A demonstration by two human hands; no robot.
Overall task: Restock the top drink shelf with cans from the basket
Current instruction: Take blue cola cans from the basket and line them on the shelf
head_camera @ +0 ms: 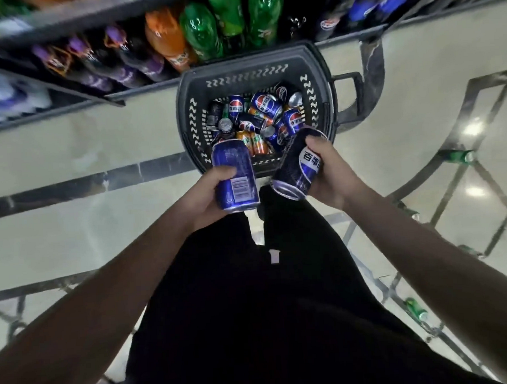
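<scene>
A dark plastic basket (319,71) stands on the floor below me, holding several blue and orange cans (264,104). My left hand (210,194) grips a blue can (235,175) with its barcode facing up, just above the basket's near rim. My right hand (332,173) grips a second blue can (299,166), tilted with its base toward me, over the near right rim. The top drink shelf is out of view.
Low shelves (141,90) run along the upper left with purple, orange, green and dark bottles (199,30). My dark-trousered legs fill the lower middle. Glossy tiled floor (416,74) lies to the right, showing green reflections.
</scene>
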